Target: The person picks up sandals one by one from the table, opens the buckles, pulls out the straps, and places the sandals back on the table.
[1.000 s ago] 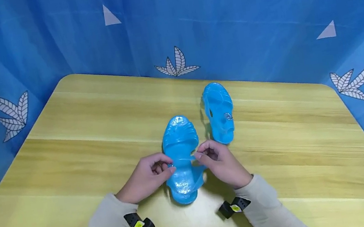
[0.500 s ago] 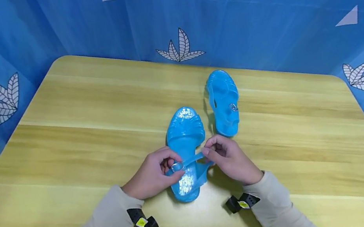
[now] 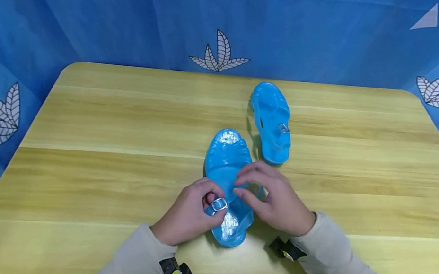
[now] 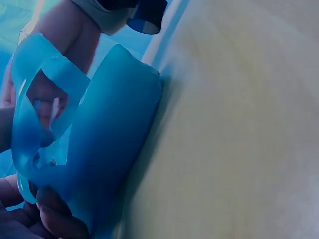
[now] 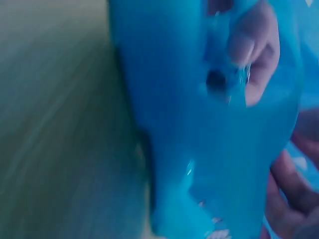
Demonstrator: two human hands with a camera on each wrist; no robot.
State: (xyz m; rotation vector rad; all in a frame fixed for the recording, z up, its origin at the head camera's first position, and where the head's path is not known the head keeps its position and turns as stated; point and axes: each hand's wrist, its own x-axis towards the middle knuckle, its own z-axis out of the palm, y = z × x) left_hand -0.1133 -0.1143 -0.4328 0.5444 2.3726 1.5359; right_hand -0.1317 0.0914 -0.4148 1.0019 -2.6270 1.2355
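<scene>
A glossy light-blue sandal (image 3: 229,169) lies sole down before me, toe pointing away. At its left side my left hand (image 3: 184,213) pinches the strap by its silver buckle (image 3: 219,204), which stands up between thumb and forefinger. Over the sandal's right side hovers my right hand (image 3: 274,195), thumb and forefinger apart with nothing seen between them. A bit of strap shows behind its fingers; the rest is hidden. From the left wrist, the sandal's heel strap (image 4: 30,99) appears as a loop. The right wrist view shows the left fingertips (image 5: 254,55) beyond the sandal's side.
A second blue sandal (image 3: 272,119), with a buckle on its right side, lies farther back to the right. The wood-grain table (image 3: 116,139) has a blue patterned cloth (image 3: 295,15) hanging behind it. A black camera band is on each wrist.
The strap, pulled out to the right through the buckle half a second ago, no longer spans the sandal. My right fingers have parted from its end. My left hand keeps the buckle, now tilted up.
</scene>
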